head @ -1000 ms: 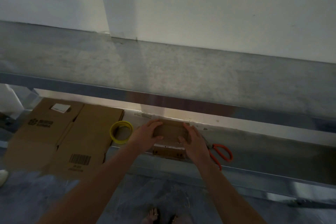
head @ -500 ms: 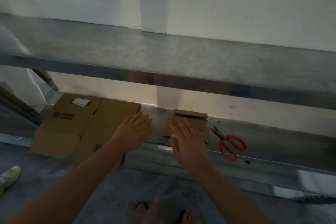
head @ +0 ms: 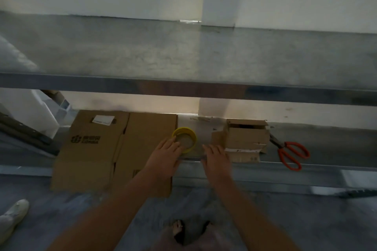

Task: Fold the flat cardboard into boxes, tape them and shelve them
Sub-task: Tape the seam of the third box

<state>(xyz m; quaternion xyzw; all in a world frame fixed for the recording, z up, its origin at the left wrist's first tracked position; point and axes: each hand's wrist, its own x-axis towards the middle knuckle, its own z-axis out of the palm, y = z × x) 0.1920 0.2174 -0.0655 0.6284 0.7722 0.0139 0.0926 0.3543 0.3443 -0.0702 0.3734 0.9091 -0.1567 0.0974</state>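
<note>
Tape roll (head: 183, 130), left hand (head: 164, 157) touching, fingers (head: 173, 144) straight

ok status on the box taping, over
Left grip open, fingertips touching the yellow tape roll; right grip open beside it. Small box on the lower shelf, top open. Scissors right of it, clear of both grips.

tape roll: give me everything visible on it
The tape roll is a yellow ring with an open centre. It lies flat on the lower shelf, between the flat cardboard and the small box. The left hand touches its near-left rim with its fingertips. The right hand is close by and not clearly touching it.
</note>
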